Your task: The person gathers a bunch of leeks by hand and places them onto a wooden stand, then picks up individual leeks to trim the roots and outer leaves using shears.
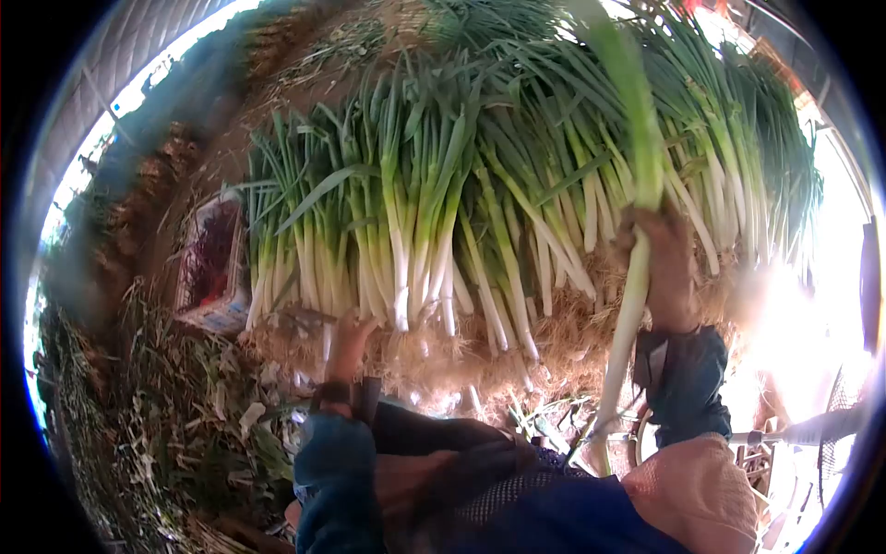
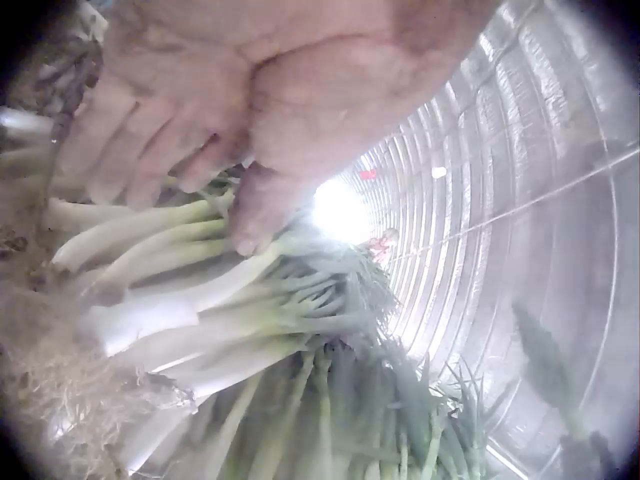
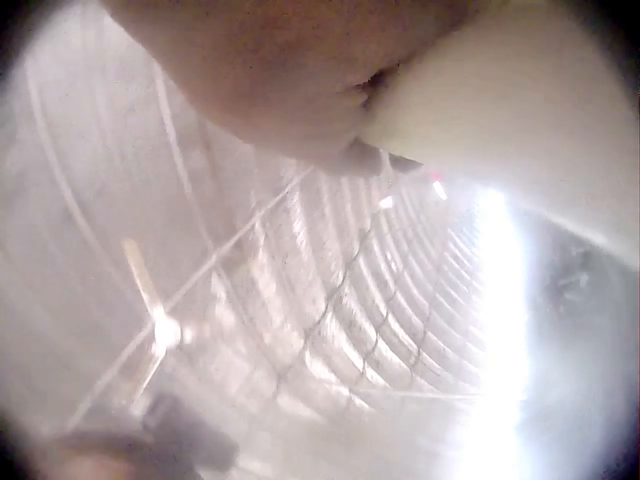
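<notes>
A long thick green onion (image 1: 628, 319) stands upright in my right hand (image 1: 666, 268), whose fingers wrap round its pale stem. In the right wrist view the stem (image 3: 520, 110) fills the upper right corner, beside the blurred hand (image 3: 290, 80). My left hand (image 1: 349, 343) is at the root end of the pile of green onions (image 1: 406, 212). Seen from the left wrist, its fingers (image 2: 140, 150) hang loosely bent over white stems (image 2: 160, 320), with the thumb apart and nothing visible in its grasp. Shaggy tan roots (image 2: 90, 370) lie just below that hand.
A crate (image 1: 240, 268) with something reddish in it stands left of the pile. Stripped leaves (image 1: 166, 406) litter the ground at left. Peach cloth (image 1: 697, 494) covers something near my right elbow, beside a metal bar (image 1: 812, 429). Ribbed sheeting (image 2: 510, 180) arches overhead.
</notes>
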A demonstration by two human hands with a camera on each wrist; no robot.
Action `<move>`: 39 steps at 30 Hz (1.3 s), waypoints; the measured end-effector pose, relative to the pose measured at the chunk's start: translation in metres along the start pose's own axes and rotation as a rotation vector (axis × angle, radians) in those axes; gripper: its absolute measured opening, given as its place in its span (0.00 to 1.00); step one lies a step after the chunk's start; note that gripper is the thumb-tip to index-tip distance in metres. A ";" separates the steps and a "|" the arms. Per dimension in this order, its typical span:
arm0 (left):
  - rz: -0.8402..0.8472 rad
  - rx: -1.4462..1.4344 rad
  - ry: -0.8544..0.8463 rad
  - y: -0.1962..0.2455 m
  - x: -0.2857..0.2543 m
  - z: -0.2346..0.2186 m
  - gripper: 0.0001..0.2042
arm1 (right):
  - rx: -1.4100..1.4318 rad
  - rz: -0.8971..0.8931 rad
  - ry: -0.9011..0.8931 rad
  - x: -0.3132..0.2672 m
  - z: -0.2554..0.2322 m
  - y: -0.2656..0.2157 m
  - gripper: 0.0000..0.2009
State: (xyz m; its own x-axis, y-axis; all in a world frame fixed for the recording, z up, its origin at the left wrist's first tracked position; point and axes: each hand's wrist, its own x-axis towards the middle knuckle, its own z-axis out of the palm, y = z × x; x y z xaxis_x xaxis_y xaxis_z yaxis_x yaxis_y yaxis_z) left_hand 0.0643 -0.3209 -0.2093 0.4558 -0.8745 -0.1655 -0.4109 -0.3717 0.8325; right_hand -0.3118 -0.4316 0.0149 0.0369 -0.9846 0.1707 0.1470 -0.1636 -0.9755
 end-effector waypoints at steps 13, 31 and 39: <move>-0.075 -0.263 0.018 -0.024 -0.097 -0.089 0.22 | -1.146 -0.357 -0.062 0.145 0.114 0.222 0.29; 0.421 0.065 0.032 0.049 -0.042 0.075 0.20 | -0.518 0.249 -0.623 0.046 0.112 0.372 0.18; 0.654 0.488 0.224 0.069 -0.009 0.132 0.07 | -0.359 0.399 -0.565 0.032 0.113 0.278 0.11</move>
State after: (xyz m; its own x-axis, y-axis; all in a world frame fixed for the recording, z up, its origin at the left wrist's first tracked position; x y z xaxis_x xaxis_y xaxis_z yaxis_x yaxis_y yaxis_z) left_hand -0.0720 -0.3797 -0.2200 0.1317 -0.8972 0.4216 -0.9179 0.0503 0.3937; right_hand -0.1579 -0.5019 -0.2354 0.5316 -0.8086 -0.2522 -0.3092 0.0920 -0.9465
